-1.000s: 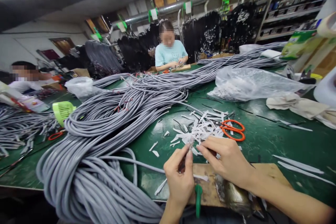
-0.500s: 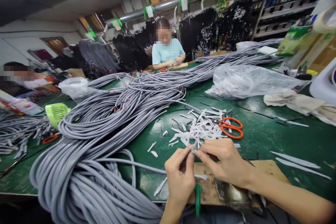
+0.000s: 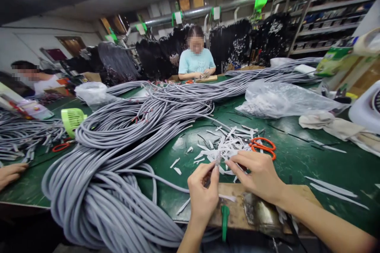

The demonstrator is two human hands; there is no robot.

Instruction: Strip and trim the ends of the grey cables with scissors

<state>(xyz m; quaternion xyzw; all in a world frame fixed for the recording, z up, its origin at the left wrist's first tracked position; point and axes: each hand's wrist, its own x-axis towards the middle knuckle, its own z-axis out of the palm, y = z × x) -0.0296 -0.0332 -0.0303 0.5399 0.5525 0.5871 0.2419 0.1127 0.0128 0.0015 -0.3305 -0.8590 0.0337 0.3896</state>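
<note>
My left hand (image 3: 204, 189) is closed in a pinch around the end of a grey cable (image 3: 175, 185), which runs in from the coil on the left. The stripped tip of the cable pokes up between thumb and forefinger. Just to its right, my right hand (image 3: 255, 172) has thumb and fingertips drawn together; whatever lies between them blends with the white scraps behind. Beyond both hands is a heap of white scrap strips (image 3: 227, 142). Orange-handled scissors (image 3: 264, 147) rest at the heap's right side.
A large bundle of grey cables (image 3: 118, 166) fills the left. Near the front edge lie a wooden board (image 3: 234, 213), a metal block (image 3: 261, 215) and a green handle (image 3: 225, 221). Behind are a clear plastic bag (image 3: 285, 99) and a co-worker (image 3: 196, 59). Another person's hand (image 3: 12, 174) rests far left.
My right hand's fingertips have drawn slightly away from the left hand's, opening a small gap. The view has shifted a little, and another person's hand has appeared at the left edge.
</note>
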